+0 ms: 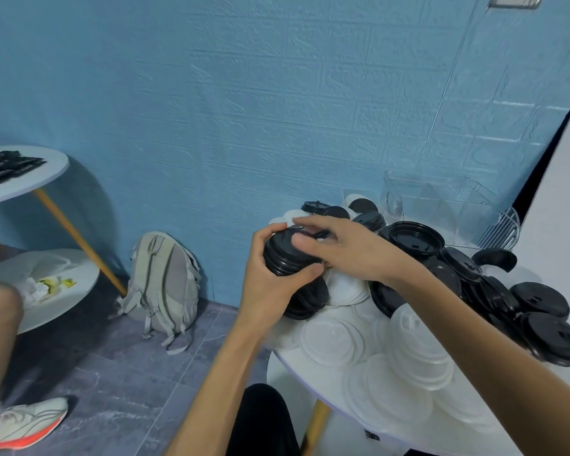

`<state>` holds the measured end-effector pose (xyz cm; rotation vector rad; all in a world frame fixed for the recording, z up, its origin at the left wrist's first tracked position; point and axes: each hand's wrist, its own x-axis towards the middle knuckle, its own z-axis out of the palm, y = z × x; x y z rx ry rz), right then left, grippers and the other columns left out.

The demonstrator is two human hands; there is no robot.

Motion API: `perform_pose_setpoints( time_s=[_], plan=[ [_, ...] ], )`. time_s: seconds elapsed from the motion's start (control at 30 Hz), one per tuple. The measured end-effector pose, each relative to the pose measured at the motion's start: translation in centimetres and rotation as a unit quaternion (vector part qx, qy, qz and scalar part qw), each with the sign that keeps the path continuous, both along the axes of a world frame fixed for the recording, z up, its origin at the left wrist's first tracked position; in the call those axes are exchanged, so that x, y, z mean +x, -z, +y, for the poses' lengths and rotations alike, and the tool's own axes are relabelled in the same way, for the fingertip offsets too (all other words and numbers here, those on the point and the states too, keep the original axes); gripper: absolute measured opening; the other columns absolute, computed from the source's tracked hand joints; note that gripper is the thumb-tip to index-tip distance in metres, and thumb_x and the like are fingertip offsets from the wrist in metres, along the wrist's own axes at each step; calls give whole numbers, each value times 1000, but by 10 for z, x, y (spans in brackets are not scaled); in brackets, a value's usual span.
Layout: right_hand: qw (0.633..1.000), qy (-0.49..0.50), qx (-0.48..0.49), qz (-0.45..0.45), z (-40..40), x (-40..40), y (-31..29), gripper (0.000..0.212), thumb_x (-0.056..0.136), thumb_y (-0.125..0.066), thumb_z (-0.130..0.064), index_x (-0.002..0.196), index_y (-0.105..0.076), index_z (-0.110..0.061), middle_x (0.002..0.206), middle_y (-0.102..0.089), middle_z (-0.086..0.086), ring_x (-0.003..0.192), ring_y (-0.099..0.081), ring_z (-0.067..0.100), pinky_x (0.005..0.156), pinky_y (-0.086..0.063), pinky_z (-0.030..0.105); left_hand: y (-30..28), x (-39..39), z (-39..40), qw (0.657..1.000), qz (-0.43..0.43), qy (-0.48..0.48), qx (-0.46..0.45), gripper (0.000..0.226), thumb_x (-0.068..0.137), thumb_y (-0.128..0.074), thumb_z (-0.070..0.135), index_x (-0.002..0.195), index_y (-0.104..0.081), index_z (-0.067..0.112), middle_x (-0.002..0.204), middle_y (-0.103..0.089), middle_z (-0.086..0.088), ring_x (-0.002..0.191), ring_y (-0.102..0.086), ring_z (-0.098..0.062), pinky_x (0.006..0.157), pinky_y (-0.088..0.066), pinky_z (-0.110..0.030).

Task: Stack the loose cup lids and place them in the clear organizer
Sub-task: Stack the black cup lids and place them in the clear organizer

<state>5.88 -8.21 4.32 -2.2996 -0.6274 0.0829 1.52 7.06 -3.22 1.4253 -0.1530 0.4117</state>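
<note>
My left hand (270,284) grips a stack of black cup lids (283,258) from below and the side, held above the left edge of the round white table (290,373). My right hand (339,248) lies over the top of that stack, fingers curled on the uppermost lid. Loose black lids (540,320) are heaped on the table's right side, and loose white lids (392,363) cover its front. The clear organizer (441,205) stands at the back of the table against the wall, and I see no lids in it.
A grey backpack (165,284) leans on the blue wall on the floor to the left. Further left stands a two-tier white table (23,185) with black items on top. Another person's leg and shoe (17,426) are at the lower left.
</note>
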Motion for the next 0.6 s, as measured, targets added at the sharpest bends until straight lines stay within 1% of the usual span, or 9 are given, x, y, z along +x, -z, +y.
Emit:
perform_pose_setpoints(
  time_s=[0.07,0.13,0.2,0.23,0.27,0.33,0.37,0.43,0.6],
  plan=[
    [999,46,-26,-15,-9,5,2,52,96,-54,-55,143,-56,-32,131,-65,-15,116,-62,5,108,-48,40,2,0,7,1000,11,-10,-3,75,68,-92,-2,127,-57,28,123,-69,2,111,-68,-13,102,-55,-37],
    [994,50,-99,-17,-18,10,3,42,101,-55,-31,143,-56,-29,136,-64,-11,113,-62,8,109,-46,37,3,1,15,1000,20,-18,-8,75,67,-91,-3,126,-58,28,122,-69,1,109,-69,-12,103,-55,-38],
    [981,0,-191,31,-21,9,5,54,95,-63,-19,147,-50,-27,144,-55,-14,115,-54,5,108,-39,25,3,2,19,999,25,-18,-12,75,67,-91,-4,127,-58,27,122,-69,0,109,-69,-12,103,-55,-38],
    [974,-25,-221,53,-20,7,6,64,91,-69,-20,150,-47,-29,144,-52,-17,117,-50,4,106,-36,23,3,2,20,999,27,-17,-14,75,67,-90,-4,127,-58,27,121,-70,1,109,-69,-12,102,-55,-39],
    [968,-41,-242,57,-18,5,9,72,84,-75,-26,149,-46,-33,141,-50,-19,121,-47,7,108,-36,26,3,2,20,999,28,-17,-15,75,67,-90,-4,127,-58,27,121,-70,1,109,-69,-12,102,-55,-39],
    [959,-42,-279,28,-14,5,17,82,74,-81,-40,147,-44,-39,137,-51,-11,126,-42,20,113,-35,40,2,2,20,999,25,-17,-17,75,67,-90,-5,127,-58,28,120,-70,1,109,-69,-11,99,-56,-35],
    [953,-32,-300,14,-11,4,20,85,72,-82,-44,147,-43,-39,136,-49,-8,125,-40,23,113,-33,43,2,2,19,999,24,-16,-17,75,67,-90,-5,127,-58,28,120,-70,2,108,-69,-10,97,-56,-31],
    [945,-25,-325,-8,-7,3,25,90,70,-85,-49,147,-41,-38,134,-46,-6,121,-37,25,111,-30,42,2,1,20,1000,22,-14,-16,75,67,-90,-6,127,-58,26,119,-70,3,106,-69,-7,93,-55,-25],
    [941,5,-332,-61,0,3,38,90,65,-84,-60,143,-46,-35,131,-44,-6,113,-33,21,106,-29,38,3,2,24,1000,22,-12,-13,75,68,-89,-5,128,-57,26,118,-71,5,106,-69,-8,95,-56,-28]
  ],
)
